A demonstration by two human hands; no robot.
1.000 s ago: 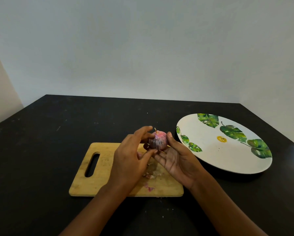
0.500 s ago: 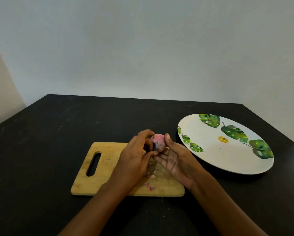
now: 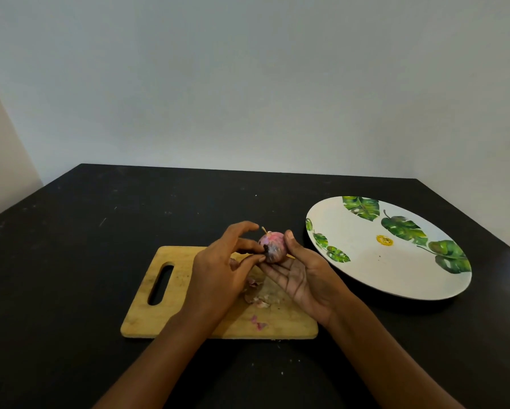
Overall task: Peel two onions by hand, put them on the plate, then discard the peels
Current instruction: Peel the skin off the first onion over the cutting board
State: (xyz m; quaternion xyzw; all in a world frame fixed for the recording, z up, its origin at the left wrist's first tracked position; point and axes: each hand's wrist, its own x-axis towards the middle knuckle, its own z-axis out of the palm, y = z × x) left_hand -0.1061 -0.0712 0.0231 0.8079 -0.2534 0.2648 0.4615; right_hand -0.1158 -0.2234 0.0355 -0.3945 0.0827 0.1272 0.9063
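While right hand [image 3: 302, 277] cupped onion [image 3: 273, 246] above cutting board [image 3: 218, 293], left hand [image 3: 221, 270] reopened, then pinched dark root end; onion had turned. Peels [image 3: 258, 296] on board, plate [image 3: 366, 278] bare: first onion unfinished.

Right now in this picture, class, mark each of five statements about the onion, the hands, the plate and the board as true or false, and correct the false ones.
1. The onion is held in the air between both hands. True.
2. A peeled onion already lies on the plate. False: the plate holds no onion.
3. Peel scraps lie on the wooden cutting board. True.
4. The plate sits to the left of the cutting board. False: it sits to the right.
5. The right hand cradles the onion while the left hand pinches at its skin. True.
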